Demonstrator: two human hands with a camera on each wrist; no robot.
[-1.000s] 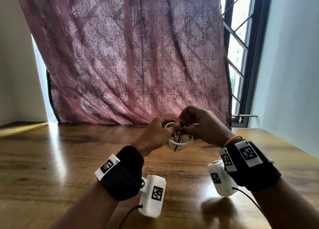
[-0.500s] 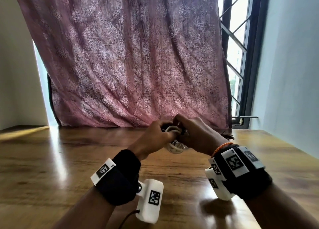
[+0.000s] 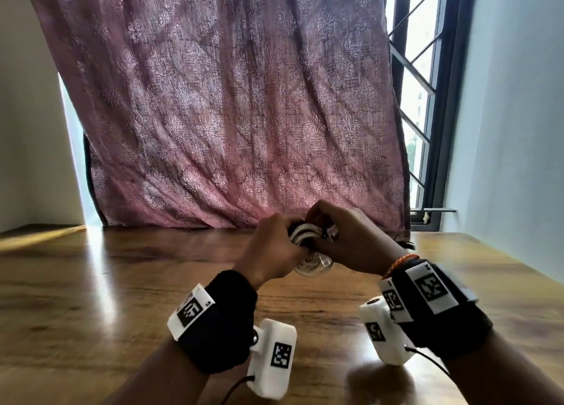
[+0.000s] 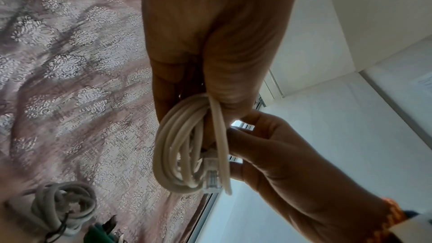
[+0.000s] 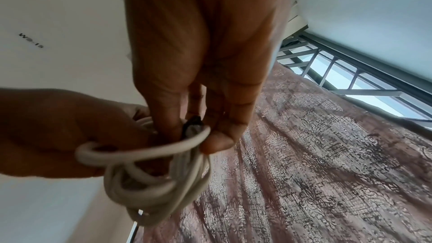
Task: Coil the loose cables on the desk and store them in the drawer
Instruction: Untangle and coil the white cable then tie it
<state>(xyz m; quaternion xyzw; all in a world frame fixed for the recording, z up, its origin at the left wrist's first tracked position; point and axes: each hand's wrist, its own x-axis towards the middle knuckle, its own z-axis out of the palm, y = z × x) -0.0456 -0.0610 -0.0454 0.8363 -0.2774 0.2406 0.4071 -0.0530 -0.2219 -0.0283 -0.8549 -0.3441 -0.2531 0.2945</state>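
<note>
While both curl inward, left hand (image 3: 268, 252), right hand (image 3: 351, 246), smooth white coiled cable (image 4: 177, 147)

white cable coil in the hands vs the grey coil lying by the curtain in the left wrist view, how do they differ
The white cable coil is held up by both hands, left hand and right hand; the grey coil lies untouched. The white coil shows a clear plug; the grey coil has a thin dark tie. Both are wound in loops.

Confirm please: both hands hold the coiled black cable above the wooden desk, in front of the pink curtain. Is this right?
Not quite: the cable is white, not black, as the left wrist view shows. The left hand and right hand do hold it above the wooden desk, before the pink curtain.
</note>
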